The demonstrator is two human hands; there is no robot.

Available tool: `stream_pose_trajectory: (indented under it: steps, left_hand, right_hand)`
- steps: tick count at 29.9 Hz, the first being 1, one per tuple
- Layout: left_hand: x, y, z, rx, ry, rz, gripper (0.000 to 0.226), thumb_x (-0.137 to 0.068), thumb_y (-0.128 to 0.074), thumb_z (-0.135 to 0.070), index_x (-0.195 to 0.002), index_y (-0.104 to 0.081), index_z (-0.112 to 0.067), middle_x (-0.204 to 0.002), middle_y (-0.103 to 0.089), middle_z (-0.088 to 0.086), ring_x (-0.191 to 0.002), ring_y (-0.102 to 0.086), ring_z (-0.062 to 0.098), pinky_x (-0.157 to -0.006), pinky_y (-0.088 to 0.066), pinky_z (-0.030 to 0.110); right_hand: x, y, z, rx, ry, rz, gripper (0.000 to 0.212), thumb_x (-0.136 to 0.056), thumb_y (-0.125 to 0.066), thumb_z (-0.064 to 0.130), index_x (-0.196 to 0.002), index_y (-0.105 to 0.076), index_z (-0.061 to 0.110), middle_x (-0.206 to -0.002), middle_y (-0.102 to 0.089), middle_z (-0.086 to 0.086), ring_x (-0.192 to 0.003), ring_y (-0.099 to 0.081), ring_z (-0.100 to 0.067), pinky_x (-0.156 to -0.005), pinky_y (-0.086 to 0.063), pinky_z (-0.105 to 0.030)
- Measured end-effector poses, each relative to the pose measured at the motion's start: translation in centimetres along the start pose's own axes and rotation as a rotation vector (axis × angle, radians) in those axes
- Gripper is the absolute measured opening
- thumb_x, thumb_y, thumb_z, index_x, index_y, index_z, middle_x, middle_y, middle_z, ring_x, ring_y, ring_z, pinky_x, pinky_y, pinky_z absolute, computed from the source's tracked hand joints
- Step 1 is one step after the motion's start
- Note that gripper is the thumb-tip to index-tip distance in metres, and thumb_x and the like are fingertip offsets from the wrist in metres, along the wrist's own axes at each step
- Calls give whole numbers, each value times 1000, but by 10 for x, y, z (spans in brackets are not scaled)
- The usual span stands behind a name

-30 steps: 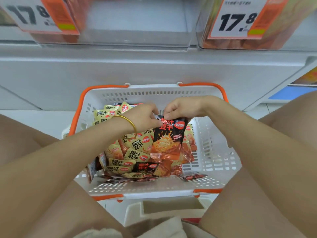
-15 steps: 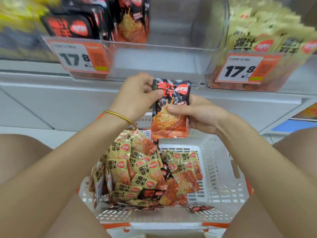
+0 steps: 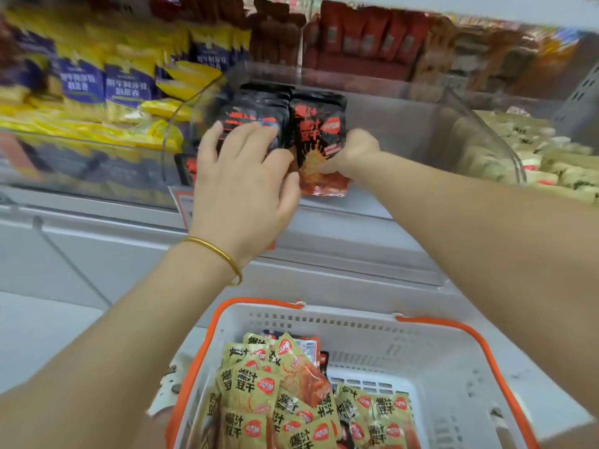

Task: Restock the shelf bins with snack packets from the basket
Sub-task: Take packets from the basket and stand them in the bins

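Head view: a person's right hand (image 3: 351,150) pinches a black-and-red snack packet (image 3: 319,140) upright at the front of a clear shelf bin (image 3: 479,137), just beside a row of matching black packets (image 3: 259,108). The left hand (image 3: 241,176), a gold bangle (image 3: 217,251) on its wrist, lies with straight, spread fingers against that row, holding nothing. Below, a white basket (image 3: 421,358) with orange handles carries yellow packets (image 3: 259,387). Neighbouring bins are blurred.

black snack packet (image 3: 319,140) upright in clear bin (image 3: 470,137)
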State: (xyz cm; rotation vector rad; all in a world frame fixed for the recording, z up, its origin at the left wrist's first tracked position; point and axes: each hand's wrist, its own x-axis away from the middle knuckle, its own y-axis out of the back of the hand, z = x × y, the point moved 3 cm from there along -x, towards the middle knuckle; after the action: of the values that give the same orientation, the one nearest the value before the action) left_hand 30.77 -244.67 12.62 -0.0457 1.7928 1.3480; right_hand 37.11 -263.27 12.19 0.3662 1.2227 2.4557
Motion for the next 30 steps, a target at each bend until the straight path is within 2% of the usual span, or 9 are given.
stream_pose_trajectory:
  steps: [5, 11, 14, 16, 19, 22, 25, 28, 30]
  left_hand:
    - [1, 0, -1, -8, -15, -11, 36, -87, -39, -32, -93, -69, -14, -118, -62, 7, -119, -51, 29, -107, -23, 46]
    - [0, -1, 0, -2, -4, 1, 37, -89, -37, -34, -93, -69, -15, -117, -62, 6, -118, -51, 28, -108, -23, 45]
    - [1, -1, 2, 2, -5, -10, 35, -91, -39, -34, -94, -68, -16, -117, -62, 5, -117, -52, 28, -107, -24, 45]
    - [2, 6, -1, 14, -36, -71, 30, -91, -43, -32, -96, -68, -15, -117, -62, 5, -115, -53, 28, -107, -26, 46]
    - [11, 26, -17, 40, -134, -252, 22, -91, -49, -24, -95, -69, -14, -109, -66, 1, -102, -56, 27, -94, -32, 43]
    - [31, 43, -52, 180, -218, -297, 18, -87, -52, -17, -87, -69, -12, -97, -67, 0, -87, -57, 29, -75, -35, 40]
    - [61, 21, -88, 244, -317, -7, 16, -82, -51, -17, -84, -66, -12, -89, -65, 3, -80, -56, 29, -66, -36, 38]
    - [109, -30, -114, 194, -373, 426, 31, -78, -38, -26, -81, -67, -14, -82, -64, 3, -78, -58, 29, -62, -46, 37]
    - [138, -57, -122, 163, -380, 682, 36, -80, -35, -27, -87, -67, -13, -87, -64, 3, -86, -58, 29, -69, -49, 38]
  right_hand:
    - [-26, -16, 3, 27, 64, -134, 50, -77, -76, 35, -116, -58, 8, -110, -65, -8, -99, -64, -27, -74, -48, -31]
    - [-30, -30, 3, -119, -68, 11, 60, -77, -77, 33, -118, -50, -1, -102, -67, -17, -79, -71, -31, -71, -59, -44]
    - [-17, -19, 6, -129, -82, 90, 38, -82, -73, 27, -101, -56, -1, -92, -70, -14, -83, -72, -29, -76, -59, -39]
    - [3, 2, 13, -131, -52, 76, 27, -87, -69, 22, -86, -48, 5, -77, -65, -9, -82, -71, -28, -76, -59, -36]
    - [54, 41, 22, -382, 75, 4, 31, -86, -67, 8, -91, -37, 10, -72, -56, -12, -58, -65, -25, -52, -58, -34]
    - [133, 73, 4, -511, 274, -20, 31, -86, -66, 5, -82, -36, 15, -67, -49, -5, -50, -62, -21, -43, -52, -31]
    - [188, 69, -44, -551, 264, 123, 25, -86, -66, 4, -80, -43, 13, -61, -50, -5, -45, -59, -18, -38, -46, -29]
    - [196, 16, -118, -384, -13, 411, 15, -88, -64, 6, -83, -50, 8, -63, -56, -5, -50, -60, -17, -43, -51, -28]
    - [187, -31, -174, -193, -213, 572, 10, -91, -60, 7, -85, -53, 6, -75, -60, -10, -58, -62, -19, -52, -56, -30]
